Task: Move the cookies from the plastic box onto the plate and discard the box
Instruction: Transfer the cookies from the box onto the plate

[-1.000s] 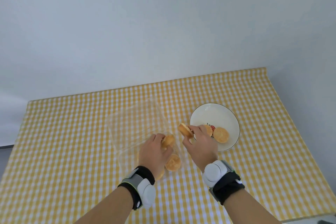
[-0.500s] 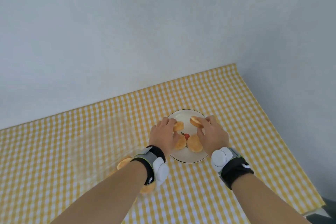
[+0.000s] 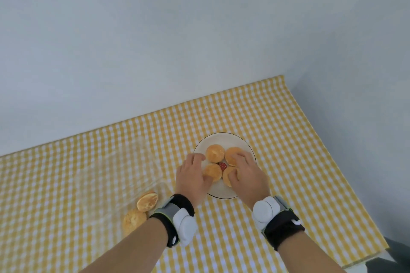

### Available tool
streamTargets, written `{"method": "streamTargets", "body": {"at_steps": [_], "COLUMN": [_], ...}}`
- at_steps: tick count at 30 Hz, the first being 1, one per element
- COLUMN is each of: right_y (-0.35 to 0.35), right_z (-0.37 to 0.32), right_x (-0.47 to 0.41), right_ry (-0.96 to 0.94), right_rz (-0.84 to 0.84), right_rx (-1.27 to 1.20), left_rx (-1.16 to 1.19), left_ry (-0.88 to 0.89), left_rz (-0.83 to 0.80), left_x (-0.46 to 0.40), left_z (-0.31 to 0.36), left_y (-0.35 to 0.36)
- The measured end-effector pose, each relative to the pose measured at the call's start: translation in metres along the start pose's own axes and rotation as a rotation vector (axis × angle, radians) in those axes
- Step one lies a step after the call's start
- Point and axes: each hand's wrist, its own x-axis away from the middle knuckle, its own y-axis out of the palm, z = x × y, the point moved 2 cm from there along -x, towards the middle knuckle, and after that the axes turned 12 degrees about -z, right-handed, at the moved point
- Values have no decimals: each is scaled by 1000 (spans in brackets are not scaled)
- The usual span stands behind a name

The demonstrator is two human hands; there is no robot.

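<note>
Both hands have come off the plastic box to the plate near the table's far right corner. Our left hand lies slack, fingers parted; our right hand rests fingertips on a cookie, grip unclear. Careless withdrawal could nudge crowded cookies over the rim. One box, one plate, four cookies plated, two left in the box.

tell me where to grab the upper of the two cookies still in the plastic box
Pinch the upper cookie across its rim, thumb on one edge and fingers on the opposite one, coming from above. It lies tilted, leaning on the lower cookie, so its raised edge looks free. The left hand is nearest. The clear box looks open on top.
</note>
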Motion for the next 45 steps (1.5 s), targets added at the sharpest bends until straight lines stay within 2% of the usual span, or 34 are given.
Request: {"method": "streamTargets", "body": {"at_steps": [3, 11, 15, 19, 27, 30, 35, 40, 45], "right_y": [13, 83, 106, 121, 132, 130, 118, 87, 51], "right_z": [-28, -100, -119, -130, -147, -148, -139, -129, -106], "right_x": [13, 52, 60, 62, 58, 60, 74, 84, 88], "right_ry": [-81, -288, -258, -185, -41, -50, -122, -78, 36], "right_rz": [-20, -245, -431, -536, -591, -563, -370, -217, -144], "right_rx": [1, 67, 173, 319, 477, 480, 400, 292, 193], "left_rx": [33, 33, -28, -115, -461, -595, -670, -588, -491], "left_ry": [-44, -221, -249, -194, -26, -2, 32, 38, 72], "left_rz": [38, 119, 146, 113, -83, -144, -172, -137, -75], "left_x": [29, 108, 129, 137, 115, 109, 103, 99, 94], "left_z": [-22, -105, -131, -139, -141, -138, -141, -128, -101], "left_y": [-11, -34, -37, -38, -37, -40, -44, -56, -65]}}
